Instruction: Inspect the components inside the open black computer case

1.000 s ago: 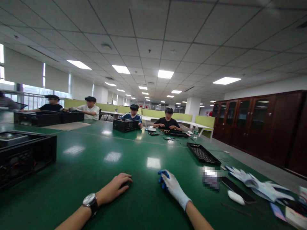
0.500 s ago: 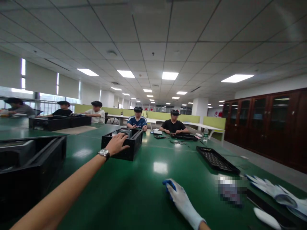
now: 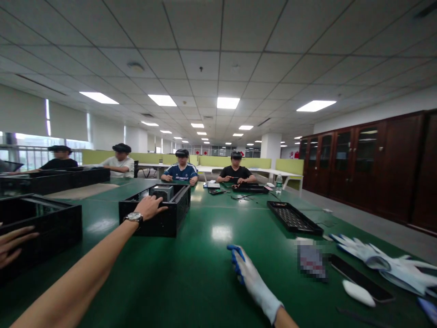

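My left hand (image 3: 149,208), bare and with a watch (image 3: 133,217) at the wrist, lies over the near rim of a black computer case (image 3: 155,223), fingers stretched out. Inside the case, just beyond the fingers, a grey metal box (image 3: 163,193) shows, looking like a power supply. My right hand (image 3: 248,272) wears a white glove with blue-coated fingers and hovers over the green table (image 3: 201,282). Its fingers are loosely bent and apart, with nothing visible in them.
Another person's hand (image 3: 15,243) is by a second black case (image 3: 64,223) at left. To the right lie a black tray (image 3: 293,218), work gloves (image 3: 385,259), a phone (image 3: 362,278) and a white mouse-like object (image 3: 358,292). Several people sit across the table.
The view has turned right, so things sit further left. The other person's hand has come into view at the left edge. My right hand's fingers have opened slightly.
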A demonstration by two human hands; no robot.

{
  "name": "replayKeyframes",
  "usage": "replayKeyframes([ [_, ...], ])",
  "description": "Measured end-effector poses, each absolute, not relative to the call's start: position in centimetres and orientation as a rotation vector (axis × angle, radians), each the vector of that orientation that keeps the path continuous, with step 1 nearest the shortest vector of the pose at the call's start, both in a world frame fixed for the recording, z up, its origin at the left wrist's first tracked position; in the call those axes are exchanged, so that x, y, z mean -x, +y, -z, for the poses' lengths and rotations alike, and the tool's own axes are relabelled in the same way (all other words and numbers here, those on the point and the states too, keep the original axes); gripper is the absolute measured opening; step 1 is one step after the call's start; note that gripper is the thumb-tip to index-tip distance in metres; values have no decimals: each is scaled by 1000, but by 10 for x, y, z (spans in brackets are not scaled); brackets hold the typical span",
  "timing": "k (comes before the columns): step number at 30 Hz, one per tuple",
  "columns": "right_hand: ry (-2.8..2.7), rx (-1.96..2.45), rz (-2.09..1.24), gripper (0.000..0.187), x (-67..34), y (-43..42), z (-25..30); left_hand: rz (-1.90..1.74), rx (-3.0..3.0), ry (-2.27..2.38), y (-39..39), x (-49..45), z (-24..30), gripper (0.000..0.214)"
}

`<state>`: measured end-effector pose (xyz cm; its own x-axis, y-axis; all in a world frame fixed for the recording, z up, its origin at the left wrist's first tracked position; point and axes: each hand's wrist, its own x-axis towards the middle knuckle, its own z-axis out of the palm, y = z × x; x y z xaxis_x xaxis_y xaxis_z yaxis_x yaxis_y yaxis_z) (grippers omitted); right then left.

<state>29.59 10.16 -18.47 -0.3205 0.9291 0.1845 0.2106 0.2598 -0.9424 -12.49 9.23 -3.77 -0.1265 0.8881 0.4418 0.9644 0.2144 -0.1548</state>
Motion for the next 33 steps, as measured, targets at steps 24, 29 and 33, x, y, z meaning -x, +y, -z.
replayKeyframes([
  [24,-1671,899,-1293,75,-359,-17,41,-105,2746,-1564,-79,52,25,74],
  [29,-2108,715,-1020,66,-320,-51,-20,-100,2753,-1557,-64,54,39,67],
  [33,-2414,498,-792,54,-275,-45,-40,-44,2739,-1564,-63,50,43,48],
])
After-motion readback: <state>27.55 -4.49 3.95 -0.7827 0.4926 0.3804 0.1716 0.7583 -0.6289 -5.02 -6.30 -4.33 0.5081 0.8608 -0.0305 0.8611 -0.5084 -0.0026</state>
